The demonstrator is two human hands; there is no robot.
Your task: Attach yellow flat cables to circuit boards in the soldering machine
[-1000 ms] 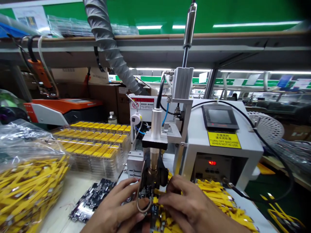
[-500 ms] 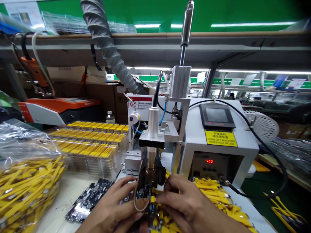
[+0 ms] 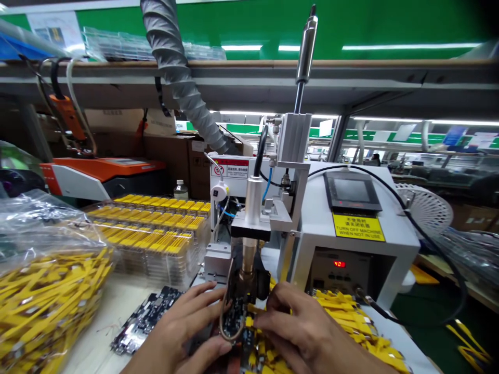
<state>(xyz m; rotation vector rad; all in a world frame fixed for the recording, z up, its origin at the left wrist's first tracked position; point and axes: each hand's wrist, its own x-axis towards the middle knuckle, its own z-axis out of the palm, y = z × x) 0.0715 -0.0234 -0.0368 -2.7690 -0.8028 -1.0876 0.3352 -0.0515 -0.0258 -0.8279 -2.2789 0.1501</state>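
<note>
A small dark circuit board (image 3: 234, 318) lies beneath the soldering head (image 3: 248, 259) of a bench press machine. My left hand (image 3: 187, 324) is at the board's left side, its fingers stretched and apart, with thumb and forefinger near the board's edge and a looped cable (image 3: 229, 338). From the right, my right hand (image 3: 300, 324) pinches a yellow flex cable (image 3: 251, 321) against the board's right side; its fingertips partly cover the cable. Loose yellow flex cables (image 3: 358, 324) are heaped under and behind this hand. Several dark boards (image 3: 146, 317) lie left of my left hand.
A plastic bag of yellow flex cables (image 3: 54, 306) stands at left, before stacked clear trays (image 3: 156, 265). A control box (image 3: 397, 234) with a lit red display (image 3: 339, 264) is at right. A grey duct (image 3: 171, 62) hangs above, near the shelf edge (image 3: 249, 63).
The whole view has shifted slightly, so the scene sits a little further right and lower. Both hands keep nearly the same place and pose at the board.
</note>
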